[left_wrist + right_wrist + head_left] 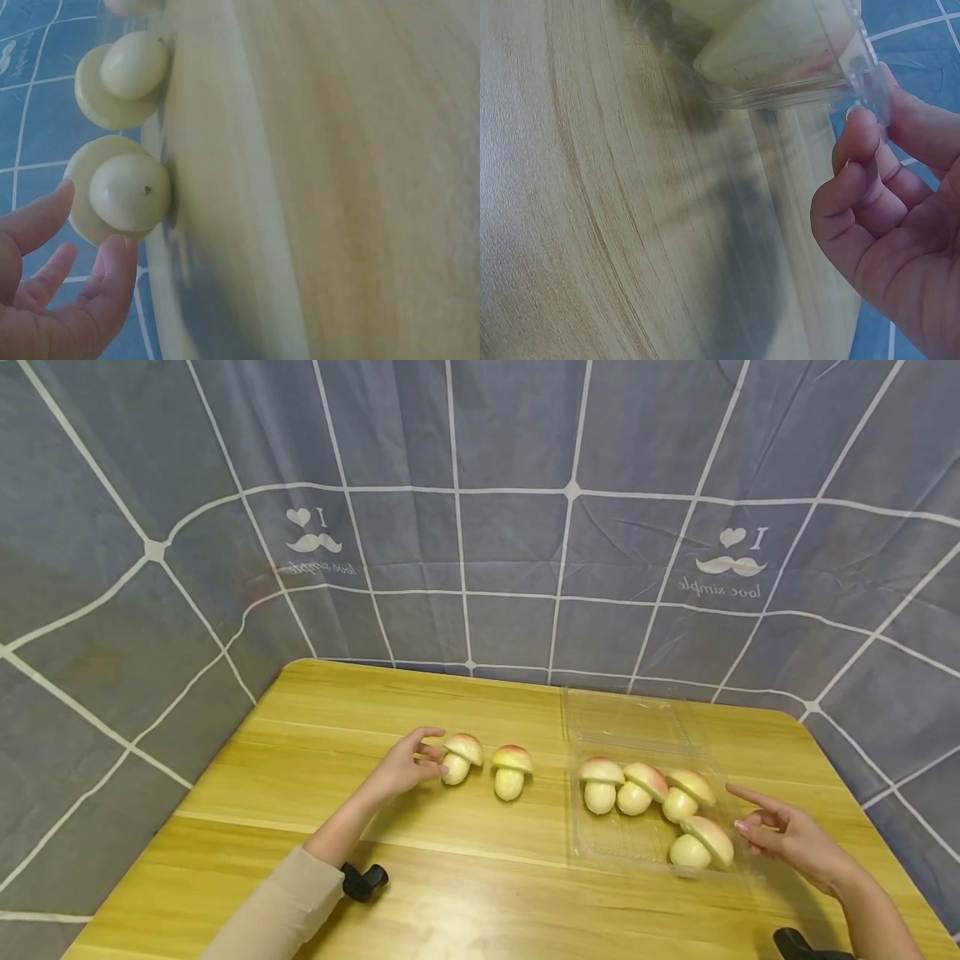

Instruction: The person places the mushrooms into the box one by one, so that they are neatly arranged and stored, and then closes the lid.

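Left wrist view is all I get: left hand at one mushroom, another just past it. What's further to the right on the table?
Observer: A clear plastic box with four mushrooms in it.
Operator: Lid on or off them?
Observer: Open. The lid lies back on the far side, toward the curtain.
Operator: And the right hand?
Observer: The right hand is at the box's right side; the right wrist view shows its fingertips at the clear edge.

Six mushroom shapes [512,774], one clear container [618,839], one left hand [400,768], one right hand [801,845], one table [465,877]
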Demonstrator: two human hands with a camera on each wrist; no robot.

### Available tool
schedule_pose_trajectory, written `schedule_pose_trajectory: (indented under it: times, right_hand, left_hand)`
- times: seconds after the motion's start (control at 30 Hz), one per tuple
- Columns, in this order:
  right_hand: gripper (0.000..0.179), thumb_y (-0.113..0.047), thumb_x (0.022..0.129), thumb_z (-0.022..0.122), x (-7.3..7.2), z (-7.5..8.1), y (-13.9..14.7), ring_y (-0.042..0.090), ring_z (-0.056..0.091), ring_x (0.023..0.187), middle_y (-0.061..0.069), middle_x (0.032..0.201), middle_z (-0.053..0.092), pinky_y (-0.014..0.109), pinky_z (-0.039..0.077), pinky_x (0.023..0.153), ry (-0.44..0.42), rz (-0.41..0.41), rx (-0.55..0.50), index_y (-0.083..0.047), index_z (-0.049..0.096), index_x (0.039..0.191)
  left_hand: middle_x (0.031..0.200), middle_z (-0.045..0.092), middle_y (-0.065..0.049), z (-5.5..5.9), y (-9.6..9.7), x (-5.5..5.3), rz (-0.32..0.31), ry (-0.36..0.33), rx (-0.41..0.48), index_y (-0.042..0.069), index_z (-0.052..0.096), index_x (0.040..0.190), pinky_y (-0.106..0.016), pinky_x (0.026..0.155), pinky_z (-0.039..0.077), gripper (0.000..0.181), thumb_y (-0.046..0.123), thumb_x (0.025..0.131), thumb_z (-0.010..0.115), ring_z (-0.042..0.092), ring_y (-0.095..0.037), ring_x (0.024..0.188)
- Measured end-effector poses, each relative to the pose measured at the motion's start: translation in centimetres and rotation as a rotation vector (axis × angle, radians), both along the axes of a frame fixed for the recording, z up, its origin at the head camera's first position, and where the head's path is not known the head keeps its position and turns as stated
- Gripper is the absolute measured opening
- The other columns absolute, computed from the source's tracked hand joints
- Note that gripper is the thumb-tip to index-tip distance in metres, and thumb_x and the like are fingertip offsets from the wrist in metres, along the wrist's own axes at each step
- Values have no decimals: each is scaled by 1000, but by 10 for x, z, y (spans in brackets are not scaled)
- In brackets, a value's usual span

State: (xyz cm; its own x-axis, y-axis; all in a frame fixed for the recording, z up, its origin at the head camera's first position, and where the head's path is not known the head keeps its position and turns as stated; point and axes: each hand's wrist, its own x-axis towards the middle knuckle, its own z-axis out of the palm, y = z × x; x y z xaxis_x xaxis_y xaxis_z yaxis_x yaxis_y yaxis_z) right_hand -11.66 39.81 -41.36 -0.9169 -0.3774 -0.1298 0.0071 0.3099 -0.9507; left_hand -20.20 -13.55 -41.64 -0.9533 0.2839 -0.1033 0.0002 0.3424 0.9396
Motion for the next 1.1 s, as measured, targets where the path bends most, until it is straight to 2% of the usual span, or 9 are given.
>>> schedule_pose_trajectory:
  times: [0.2, 0.5, 0.6, 0.73, 0.8, 1.1]
  right_hand:
    - [58, 0, 95, 48, 1, 0, -1, 7, 57, 67, -1, 85, 60, 26, 50, 58, 7, -6, 1, -46, 44, 130]
    - [57, -1, 96, 48, 0, 0, -1, 8, 57, 67, 1, 86, 60, 27, 50, 59, -6, -3, -1, -46, 43, 130]
    - [56, -2, 96, 48, 0, 1, -1, 8, 57, 68, 2, 86, 60, 28, 50, 59, -13, -4, -2, -46, 43, 130]
    - [56, -2, 96, 48, -1, 1, -1, 9, 57, 68, 1, 86, 60, 28, 51, 61, -19, 1, -14, -46, 44, 130]
    - [56, -2, 96, 48, -1, 1, -1, 9, 57, 68, 1, 86, 60, 28, 51, 61, -21, 3, -20, -46, 44, 130]
    - [55, -3, 96, 48, -1, 1, -1, 9, 57, 69, 0, 86, 59, 28, 52, 63, -34, -7, -22, -47, 44, 130]
  left_hand:
    - [114, 50, -26, -3, 1, 0, -10, 2, -5, 0, 40, 135, -37, 77, 52, 61, 0, 82, 69, 58, -37, 101]
    - [117, 48, -28, -4, 8, -2, 4, -55, 17, 4, 37, 139, -39, 69, 53, 66, 0, 82, 69, 58, -35, 99]
    - [117, 47, -29, 3, 10, 1, 1, -65, 23, 2, 35, 140, -41, 69, 52, 66, 0, 83, 68, 58, -34, 99]
    - [117, 47, -28, 1, 11, 1, 4, -67, 22, 3, 35, 140, -40, 67, 52, 67, 0, 82, 69, 58, -33, 97]
    - [116, 47, -27, -6, 11, -3, 6, -64, 22, 4, 36, 140, -39, 66, 52, 68, 2, 81, 70, 59, -31, 96]
    - [117, 47, -27, -9, 13, -6, 5, -68, 24, 6, 35, 141, -37, 64, 51, 68, 4, 82, 70, 57, -32, 97]
